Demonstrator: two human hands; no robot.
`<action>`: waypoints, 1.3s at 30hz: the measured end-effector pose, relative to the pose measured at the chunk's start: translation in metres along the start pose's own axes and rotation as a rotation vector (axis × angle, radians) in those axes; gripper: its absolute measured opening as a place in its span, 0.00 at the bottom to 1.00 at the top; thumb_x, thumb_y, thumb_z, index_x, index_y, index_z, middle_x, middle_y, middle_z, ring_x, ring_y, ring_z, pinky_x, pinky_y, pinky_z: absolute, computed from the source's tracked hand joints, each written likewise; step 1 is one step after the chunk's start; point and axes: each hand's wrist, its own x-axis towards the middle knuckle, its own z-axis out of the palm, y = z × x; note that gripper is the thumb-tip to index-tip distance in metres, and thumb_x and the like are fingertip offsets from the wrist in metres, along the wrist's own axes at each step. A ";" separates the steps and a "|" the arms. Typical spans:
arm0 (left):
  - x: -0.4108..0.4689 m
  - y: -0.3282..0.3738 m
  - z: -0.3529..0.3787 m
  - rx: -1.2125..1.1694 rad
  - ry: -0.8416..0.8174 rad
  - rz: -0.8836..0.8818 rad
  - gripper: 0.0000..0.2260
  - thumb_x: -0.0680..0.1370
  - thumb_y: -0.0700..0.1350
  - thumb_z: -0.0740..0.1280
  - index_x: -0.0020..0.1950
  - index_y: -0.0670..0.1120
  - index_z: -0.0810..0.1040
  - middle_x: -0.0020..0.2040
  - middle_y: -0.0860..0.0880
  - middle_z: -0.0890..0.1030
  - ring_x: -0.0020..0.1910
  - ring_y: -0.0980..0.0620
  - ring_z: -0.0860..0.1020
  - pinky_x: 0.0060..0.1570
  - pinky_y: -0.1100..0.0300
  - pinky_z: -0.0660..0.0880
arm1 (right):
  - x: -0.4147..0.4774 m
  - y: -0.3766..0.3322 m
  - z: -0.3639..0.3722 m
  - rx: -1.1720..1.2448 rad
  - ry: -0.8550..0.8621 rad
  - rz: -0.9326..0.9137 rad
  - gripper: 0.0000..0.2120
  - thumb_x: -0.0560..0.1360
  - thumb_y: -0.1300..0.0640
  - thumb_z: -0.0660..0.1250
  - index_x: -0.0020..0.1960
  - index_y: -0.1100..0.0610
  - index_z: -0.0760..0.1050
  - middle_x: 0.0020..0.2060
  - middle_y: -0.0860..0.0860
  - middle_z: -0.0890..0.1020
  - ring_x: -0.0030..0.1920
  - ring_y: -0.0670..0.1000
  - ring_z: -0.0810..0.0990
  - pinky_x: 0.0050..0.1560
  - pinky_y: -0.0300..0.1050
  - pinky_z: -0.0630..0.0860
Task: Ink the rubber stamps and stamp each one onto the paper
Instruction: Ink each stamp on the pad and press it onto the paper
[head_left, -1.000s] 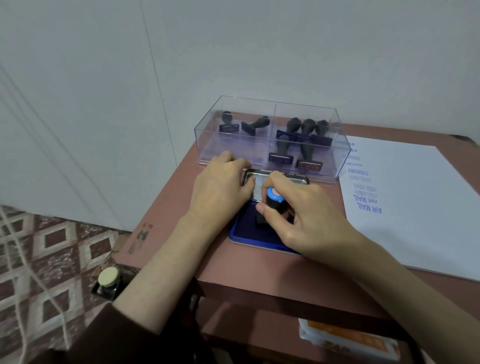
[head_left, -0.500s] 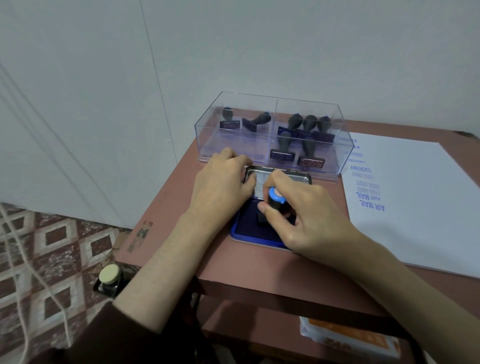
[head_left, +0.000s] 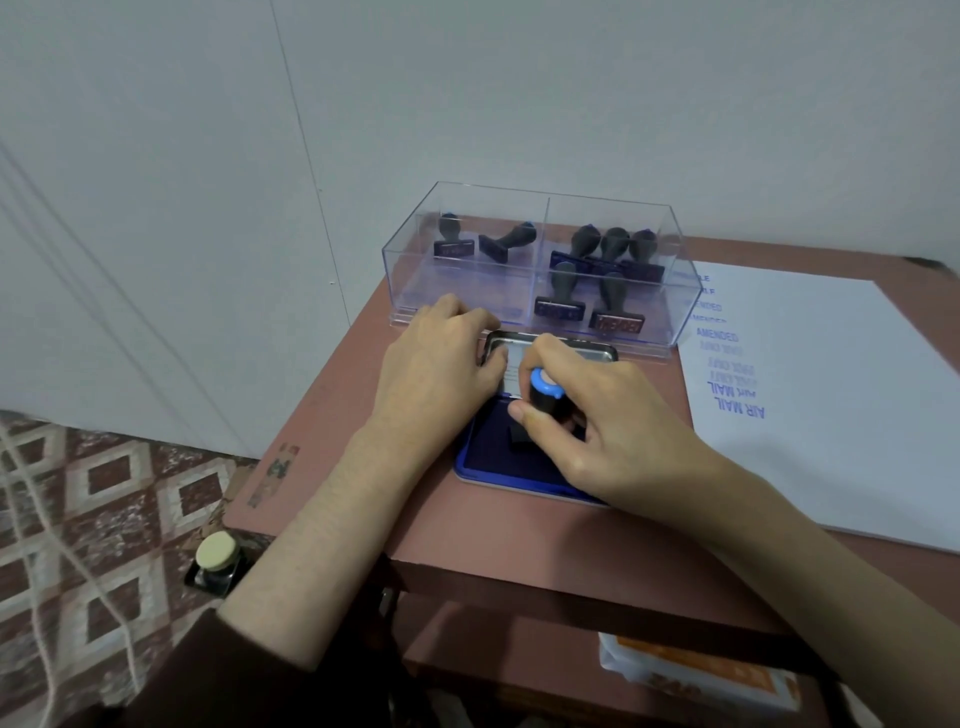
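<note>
Right hand (head_left: 613, 426): I saw it pinch the blue-capped stamp (head_left: 543, 392), its base down on the ink pad (head_left: 488, 447).
Left hand (head_left: 441, 364): its fingers curled on the ink pad's open lid, just beside the right.
Paper (head_left: 831, 415): it lay right of the pad, bearing blue imprints.

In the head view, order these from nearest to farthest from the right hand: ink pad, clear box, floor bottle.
1. Ink pad, under the right hand.
2. Clear box, behind it.
3. Bottle, far left on the floor.
</note>
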 end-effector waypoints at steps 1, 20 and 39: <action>0.000 0.000 0.000 -0.001 -0.001 -0.001 0.14 0.77 0.52 0.63 0.60 0.50 0.77 0.53 0.50 0.75 0.52 0.51 0.74 0.44 0.56 0.71 | -0.001 0.000 0.000 0.004 0.003 0.000 0.08 0.74 0.56 0.63 0.42 0.52 0.63 0.29 0.50 0.77 0.31 0.49 0.71 0.32 0.37 0.67; 0.009 0.085 -0.001 -0.091 -0.259 0.496 0.27 0.71 0.65 0.59 0.62 0.50 0.76 0.59 0.53 0.77 0.58 0.52 0.70 0.58 0.61 0.66 | -0.050 0.059 -0.088 0.840 0.557 0.623 0.03 0.75 0.61 0.66 0.43 0.55 0.75 0.28 0.48 0.74 0.31 0.48 0.69 0.28 0.36 0.66; 0.003 0.096 0.031 -0.055 -0.563 0.578 0.38 0.70 0.69 0.60 0.75 0.54 0.57 0.75 0.59 0.56 0.74 0.62 0.47 0.69 0.68 0.43 | -0.073 0.070 -0.080 -0.094 0.323 0.213 0.07 0.72 0.57 0.67 0.41 0.56 0.69 0.27 0.38 0.71 0.25 0.43 0.64 0.27 0.27 0.61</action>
